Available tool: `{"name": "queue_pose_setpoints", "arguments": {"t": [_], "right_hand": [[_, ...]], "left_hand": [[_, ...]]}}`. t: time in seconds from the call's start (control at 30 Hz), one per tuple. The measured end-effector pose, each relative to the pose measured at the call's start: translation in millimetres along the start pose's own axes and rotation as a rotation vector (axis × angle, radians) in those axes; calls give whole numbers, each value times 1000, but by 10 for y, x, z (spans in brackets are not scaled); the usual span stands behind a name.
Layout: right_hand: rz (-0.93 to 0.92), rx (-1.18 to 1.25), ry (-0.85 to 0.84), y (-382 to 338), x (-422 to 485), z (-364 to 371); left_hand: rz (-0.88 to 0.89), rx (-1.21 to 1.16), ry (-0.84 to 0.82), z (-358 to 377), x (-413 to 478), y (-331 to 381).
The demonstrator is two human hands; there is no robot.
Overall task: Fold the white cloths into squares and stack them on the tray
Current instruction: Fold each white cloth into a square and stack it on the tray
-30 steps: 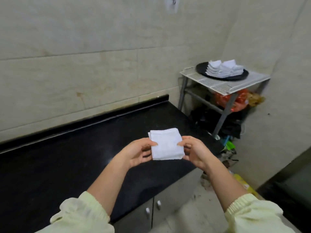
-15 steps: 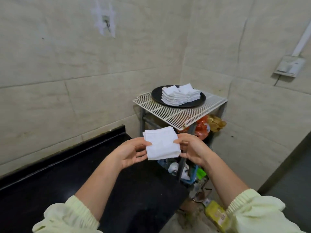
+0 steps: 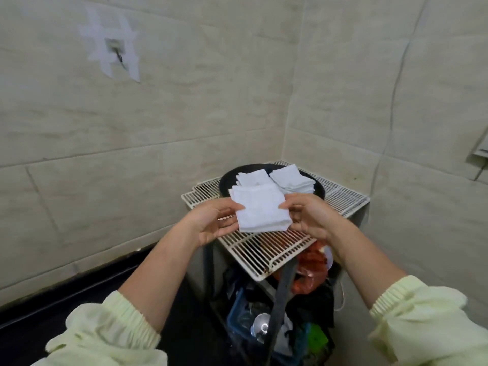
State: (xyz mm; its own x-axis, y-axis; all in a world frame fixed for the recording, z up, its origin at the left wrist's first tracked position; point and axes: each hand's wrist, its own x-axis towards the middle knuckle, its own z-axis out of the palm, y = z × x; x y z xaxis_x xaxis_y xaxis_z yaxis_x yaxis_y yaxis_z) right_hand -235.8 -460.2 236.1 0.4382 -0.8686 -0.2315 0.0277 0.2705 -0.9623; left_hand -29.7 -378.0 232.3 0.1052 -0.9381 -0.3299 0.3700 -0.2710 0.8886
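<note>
Up close, left hand (image 3: 211,220) and right hand (image 3: 309,217) pinch a folded white cloth (image 3: 260,211) by its sides, above the wire rack (image 3: 264,249); beyond, apparently 2 stacks (image 3: 290,180) sit on a black tray (image 3: 227,180).

Bare forearms, pale yellow-green sleeves (image 3: 111,331), gathered elastic cuffs

left hand (image 3: 214,220): forearm outstretched, fingers pinching | right hand (image 3: 309,217): forearm outstretched, fingers pinching, palms facing inward
</note>
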Motion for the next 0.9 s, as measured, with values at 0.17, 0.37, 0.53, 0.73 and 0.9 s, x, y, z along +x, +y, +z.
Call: {"name": "queue_pose_setpoints", "arguments": {"t": [0.17,0.37,0.53,0.73,0.9], "right_hand": [[-2,-35,-8,-448,614,-406],[-13,-163,-29,-848,1351,-748],[-13,-217,-27,-870,1805,-774],[30,-352,-73,-739,2063,-651],[-10,-599,-107,-691,2109,-583]], "left_hand": [[37,-24,35,408,571,277],[114,21,163,729,1220,585],[106,-26,268,748,1536,584],[78,-11,374,546,1682,481],[79,-33,375,479,1690,358]]}}
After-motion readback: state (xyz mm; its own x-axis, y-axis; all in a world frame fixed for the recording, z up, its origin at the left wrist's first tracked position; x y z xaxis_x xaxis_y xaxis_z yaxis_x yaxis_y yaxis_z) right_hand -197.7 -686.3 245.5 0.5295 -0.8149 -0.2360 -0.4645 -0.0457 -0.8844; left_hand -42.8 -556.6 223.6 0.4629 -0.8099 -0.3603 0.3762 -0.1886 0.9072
